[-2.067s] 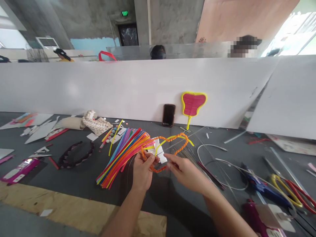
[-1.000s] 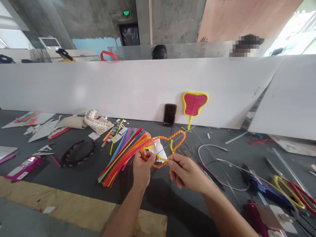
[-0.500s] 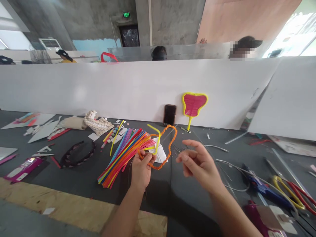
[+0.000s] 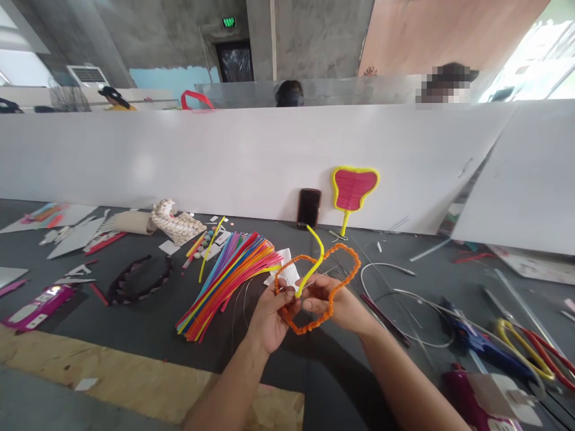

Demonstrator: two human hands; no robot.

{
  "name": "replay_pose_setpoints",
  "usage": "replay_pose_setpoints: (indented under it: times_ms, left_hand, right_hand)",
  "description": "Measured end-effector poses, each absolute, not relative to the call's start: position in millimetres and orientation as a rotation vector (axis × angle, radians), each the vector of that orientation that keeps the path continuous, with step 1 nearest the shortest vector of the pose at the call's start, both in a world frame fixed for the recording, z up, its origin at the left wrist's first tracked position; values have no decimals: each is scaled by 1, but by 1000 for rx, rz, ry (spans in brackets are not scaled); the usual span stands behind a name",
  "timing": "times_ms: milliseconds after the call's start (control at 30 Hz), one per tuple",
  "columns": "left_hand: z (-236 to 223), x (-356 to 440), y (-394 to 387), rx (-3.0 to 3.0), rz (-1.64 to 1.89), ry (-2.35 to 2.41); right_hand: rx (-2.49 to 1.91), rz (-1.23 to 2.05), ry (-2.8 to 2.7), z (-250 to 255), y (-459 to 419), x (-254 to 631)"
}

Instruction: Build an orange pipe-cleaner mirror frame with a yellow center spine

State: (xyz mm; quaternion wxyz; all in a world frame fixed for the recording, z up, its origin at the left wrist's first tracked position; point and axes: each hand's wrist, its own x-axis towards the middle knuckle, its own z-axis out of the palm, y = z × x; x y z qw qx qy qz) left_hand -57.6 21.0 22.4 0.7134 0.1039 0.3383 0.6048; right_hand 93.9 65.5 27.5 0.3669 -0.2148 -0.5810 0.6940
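Observation:
My left hand [image 4: 269,317] pinches an orange twisted pipe-cleaner loop [image 4: 357,263] together with the lower end of a bent yellow pipe cleaner [image 4: 320,254]. The loop is wavy-edged and stands up above the table, the yellow piece rising through its middle. My right hand [image 4: 339,305] reaches in from the right, thumb and fingers closed by the yellow piece's lower end; the loop's right side passes in front of it. The exact contact of the fingertips is partly hidden. Just left lies a bundle of many-coloured pipe cleaners [image 4: 229,281].
A phone [image 4: 309,208] and a yellow-edged red fan [image 4: 354,190] lean against the white partition [image 4: 224,155]. Scissors [image 4: 523,347], a blue glue gun [image 4: 480,344] and wire [image 4: 431,344] lie right. A dark braided headband [image 4: 141,281] and a purple box [image 4: 42,306] lie left.
My right hand has moved left, from apart in the air to the held pieces, and its fingers have closed. My left hand has shifted right with the orange loop and yellow pipe cleaner.

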Motion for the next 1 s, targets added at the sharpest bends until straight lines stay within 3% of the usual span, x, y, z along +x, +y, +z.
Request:
replay_pose_setpoints:
  times_ms: [500,733,1000]
  left_hand:
    - [23,-53,18,441,1293,847]
    - [23,-50,16,488,1352,859]
    - [19,-49,17,471,1300,849]
  right_hand:
    - [-558,1759,-1298,18,63,83]
    - [-851,1710,-1140,14,60,75]
    - [-742,1880,-971,12,58,74]
